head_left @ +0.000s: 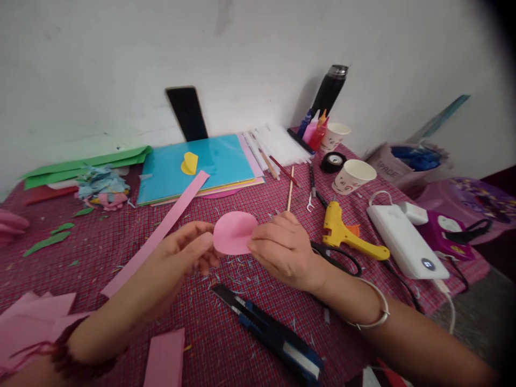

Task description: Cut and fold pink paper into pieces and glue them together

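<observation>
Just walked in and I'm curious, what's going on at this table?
A person holds a rounded pink paper piece between the left hand and the right hand, just above a red checked tablecloth. A long pink strip lies beyond the left hand, a utility knife nearer the camera, and a yellow glue gun to the right.
</observation>
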A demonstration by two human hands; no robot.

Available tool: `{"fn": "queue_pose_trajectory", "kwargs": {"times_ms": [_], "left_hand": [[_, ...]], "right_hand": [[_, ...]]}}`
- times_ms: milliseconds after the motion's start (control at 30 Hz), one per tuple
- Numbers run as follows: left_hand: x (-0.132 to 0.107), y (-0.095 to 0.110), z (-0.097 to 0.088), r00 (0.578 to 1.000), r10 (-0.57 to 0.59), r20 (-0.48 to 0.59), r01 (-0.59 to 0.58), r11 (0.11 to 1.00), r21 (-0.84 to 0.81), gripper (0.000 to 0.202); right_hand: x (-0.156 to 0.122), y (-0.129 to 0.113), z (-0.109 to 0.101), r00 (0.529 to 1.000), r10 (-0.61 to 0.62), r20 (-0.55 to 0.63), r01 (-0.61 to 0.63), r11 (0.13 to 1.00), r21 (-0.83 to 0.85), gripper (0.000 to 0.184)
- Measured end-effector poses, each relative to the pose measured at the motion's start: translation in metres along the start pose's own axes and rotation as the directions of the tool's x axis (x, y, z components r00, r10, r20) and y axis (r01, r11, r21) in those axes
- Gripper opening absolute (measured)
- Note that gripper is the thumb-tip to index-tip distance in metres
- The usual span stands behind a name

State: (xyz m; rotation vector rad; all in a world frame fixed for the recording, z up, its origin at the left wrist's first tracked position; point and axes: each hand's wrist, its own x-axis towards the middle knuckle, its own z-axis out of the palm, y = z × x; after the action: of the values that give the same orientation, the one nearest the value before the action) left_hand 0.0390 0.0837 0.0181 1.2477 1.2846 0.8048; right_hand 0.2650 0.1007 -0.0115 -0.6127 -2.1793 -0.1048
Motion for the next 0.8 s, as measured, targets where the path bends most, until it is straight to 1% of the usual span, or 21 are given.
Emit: {"fn": "queue_pose_trajectory", "kwargs": {"times_ms": [33,67,100,133,200,233,267,300,400,500,667,800], "left_hand": [[0.002,0.001,0.003,1.0,-0.028,-0.001,0.028,0.997,-0.078,0.027],[0.004,0.002,0.006,0.999,-0.042,-0.021,0.039,0.992,-0.124,0.023],[0.005,0.002,0.008,0.998,-0.045,-0.043,0.038,0.989,-0.145,0.022],[0.006,0.002,0.009,0.997,-0.037,-0.065,0.026,0.988,-0.154,0.022],[0.007,0.002,0.009,0.997,-0.021,-0.081,0.01,0.99,-0.138,0.023],[0.007,0.001,0.008,0.997,-0.014,-0.082,0.005,0.993,-0.119,0.022],[0.007,0.001,0.007,0.997,-0.007,-0.08,-0.001,0.995,-0.097,0.022],[0.007,0.001,0.006,0.997,-0.002,-0.078,-0.004,0.997,-0.076,0.022],[0.006,0.0,0.005,0.997,0.016,-0.079,-0.019,0.999,-0.036,0.02],[0.006,-0.001,0.006,0.996,0.035,-0.082,-0.036,0.999,-0.006,0.021],[0.006,0.004,0.009,0.995,0.048,-0.085,-0.045,0.998,0.038,0.02],[0.003,0.009,0.011,0.992,0.095,-0.087,-0.086,0.991,0.103,0.015]], "right_hand": [[0.001,-0.001,0.001,1.0,0.025,0.012,-0.025,0.999,0.041,0.008],[0.002,-0.001,0.001,0.997,0.069,0.027,-0.071,0.991,0.112,0.006],[0.003,-0.002,0.002,0.991,0.126,0.048,-0.134,0.967,0.218,0.006],[0.004,-0.003,0.002,0.978,0.193,0.075,-0.207,0.915,0.346,0.011],[0.006,-0.003,0.003,0.939,0.315,0.138,-0.334,0.744,0.578,0.019],[0.007,-0.004,0.003,0.918,0.359,0.169,-0.378,0.66,0.649,0.019],[0.007,-0.004,0.004,0.901,0.39,0.189,-0.404,0.598,0.693,0.018],[0.007,-0.004,0.004,0.889,0.411,0.204,-0.421,0.555,0.718,0.017],[0.007,-0.002,0.004,0.867,0.432,0.249,-0.451,0.467,0.761,0.018],[0.006,0.0,0.004,0.848,0.448,0.284,-0.477,0.409,0.778,0.019],[0.005,0.001,0.005,0.812,0.472,0.342,-0.541,0.392,0.744,0.021],[0.004,0.001,0.007,0.777,0.511,0.368,-0.594,0.4,0.698,0.019]]}}
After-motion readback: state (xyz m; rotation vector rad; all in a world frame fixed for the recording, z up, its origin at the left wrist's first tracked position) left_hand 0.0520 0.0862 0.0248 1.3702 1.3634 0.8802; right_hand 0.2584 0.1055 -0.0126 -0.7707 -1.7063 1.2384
